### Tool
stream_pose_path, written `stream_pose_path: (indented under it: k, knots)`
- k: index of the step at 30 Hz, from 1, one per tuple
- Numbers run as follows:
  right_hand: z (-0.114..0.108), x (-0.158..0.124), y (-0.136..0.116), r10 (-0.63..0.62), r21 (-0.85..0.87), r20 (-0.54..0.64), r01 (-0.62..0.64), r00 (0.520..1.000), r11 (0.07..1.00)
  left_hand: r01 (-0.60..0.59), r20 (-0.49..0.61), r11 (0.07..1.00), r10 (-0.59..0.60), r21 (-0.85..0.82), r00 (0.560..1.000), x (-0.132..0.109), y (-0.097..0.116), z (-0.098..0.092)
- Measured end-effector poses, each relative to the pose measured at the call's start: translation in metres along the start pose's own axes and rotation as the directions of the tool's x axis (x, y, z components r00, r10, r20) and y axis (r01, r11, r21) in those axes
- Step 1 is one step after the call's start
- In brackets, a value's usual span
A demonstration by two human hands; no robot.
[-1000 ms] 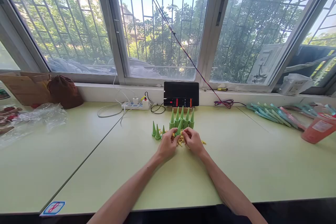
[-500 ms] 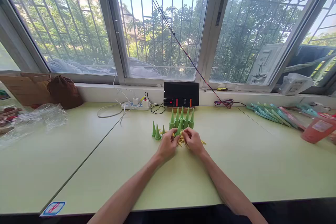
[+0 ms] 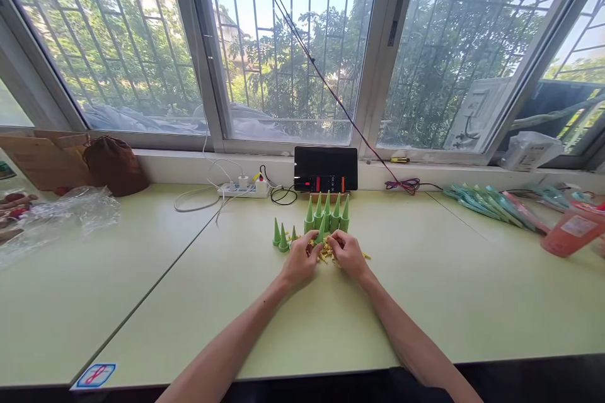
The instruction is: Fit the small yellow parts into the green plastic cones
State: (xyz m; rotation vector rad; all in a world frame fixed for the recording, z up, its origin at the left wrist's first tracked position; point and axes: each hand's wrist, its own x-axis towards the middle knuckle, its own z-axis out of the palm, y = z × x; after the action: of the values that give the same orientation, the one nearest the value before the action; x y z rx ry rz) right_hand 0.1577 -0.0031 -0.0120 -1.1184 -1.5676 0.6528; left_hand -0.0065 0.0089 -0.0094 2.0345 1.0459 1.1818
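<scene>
A pointed green cone [image 3: 321, 230] stands up between the fingers of my left hand [image 3: 302, 255], which is closed around its base. Close beside it, my right hand [image 3: 348, 253] is pinched, with its fingertips near the cone; a small yellow piece seems to be at them, but I cannot make it out well. Small yellow pieces [image 3: 325, 256] lie scattered on the table between and under both hands. Behind the hands, several green cones on green bases [image 3: 328, 220] stand in a tight group. To the left are a few shorter green cones [image 3: 283, 240].
A dark tablet [image 3: 326, 164] with a phone before it leans at the windowsill. A power strip [image 3: 244, 189] with cables lies left of it. Plastic packets [image 3: 491, 204] and a red cup [image 3: 570, 232] are at the right, a brown bag [image 3: 116, 165] and clear plastic [image 3: 80, 211] at the left.
The cone in my left hand has tilted slightly and its tip sits a little further left. Both hands stay in nearly the same place.
</scene>
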Motion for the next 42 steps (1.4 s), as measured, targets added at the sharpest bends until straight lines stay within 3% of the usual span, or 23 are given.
stream_pose_path:
  k: [17, 27, 42]
  knots:
    - [-0.0003, 0.0017, -0.0012, -0.039, -0.081, 0.001, 0.039, 0.999, 0.996, 0.019, 0.003, 1.000, -0.019, -0.022, 1.000, 0.0009, 0.0014, 0.0007]
    - [0.0005, -0.0001, -0.0040, -0.017, 0.089, -0.044, 0.020, 0.999, 0.996, 0.068, -0.021, 0.994, -0.070, -0.080, 0.997, 0.0039, 0.0040, 0.0000]
    - [0.0000, 0.0000, -0.0014, 0.003, 0.020, -0.032, -0.002, 0.999, 1.000, 0.055, -0.011, 0.997, -0.056, -0.051, 0.998, 0.0015, 0.0026, 0.0003]
